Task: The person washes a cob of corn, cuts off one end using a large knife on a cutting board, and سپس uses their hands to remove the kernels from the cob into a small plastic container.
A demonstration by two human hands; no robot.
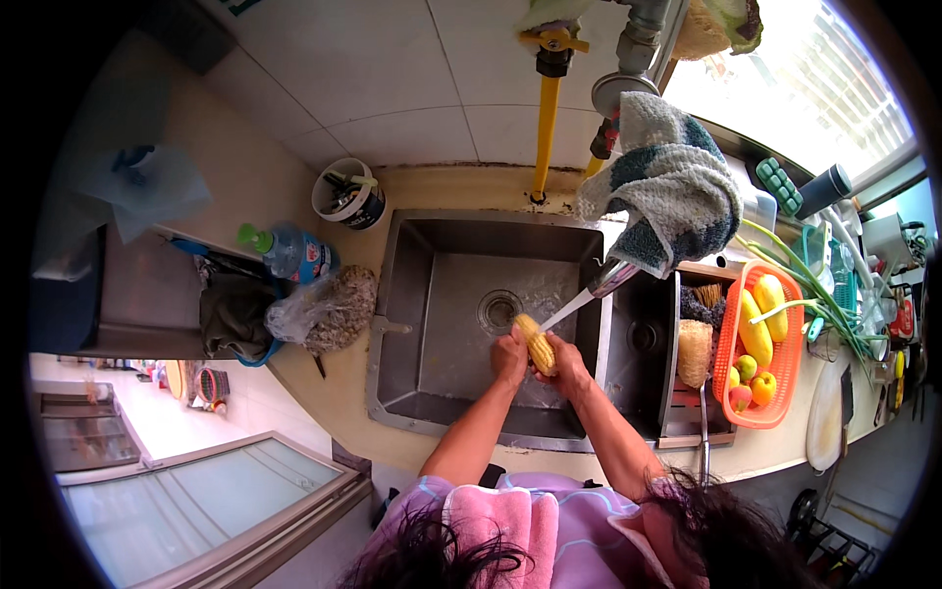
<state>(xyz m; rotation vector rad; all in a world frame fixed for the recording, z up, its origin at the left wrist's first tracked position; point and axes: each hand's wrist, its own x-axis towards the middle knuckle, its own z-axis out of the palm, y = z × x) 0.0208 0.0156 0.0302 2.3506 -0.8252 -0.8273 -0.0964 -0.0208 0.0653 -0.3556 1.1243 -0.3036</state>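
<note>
A yellow ear of corn (536, 344) is held between my two hands over the steel sink (442, 285). My left hand (509, 357) wraps round its left side, fingers closed. On the other side, my right hand (564, 361) grips the lower part of the ear, its fingers partly hidden. Water runs from the faucet (614, 278) in a slanting stream onto the corn. A grey and white towel (677, 187) hangs over the upper part of the faucet. The round drain (498, 310) lies just left of the corn.
Right of the sink, an orange basket (724, 365) holds yellow squash and several fruits beside long green stalks (834, 304). A loofah-like scrubber (695, 351) lies by the small basin (643, 383). At left stand a plastic bag (339, 304), a bottle (294, 250) and a white bucket (334, 191).
</note>
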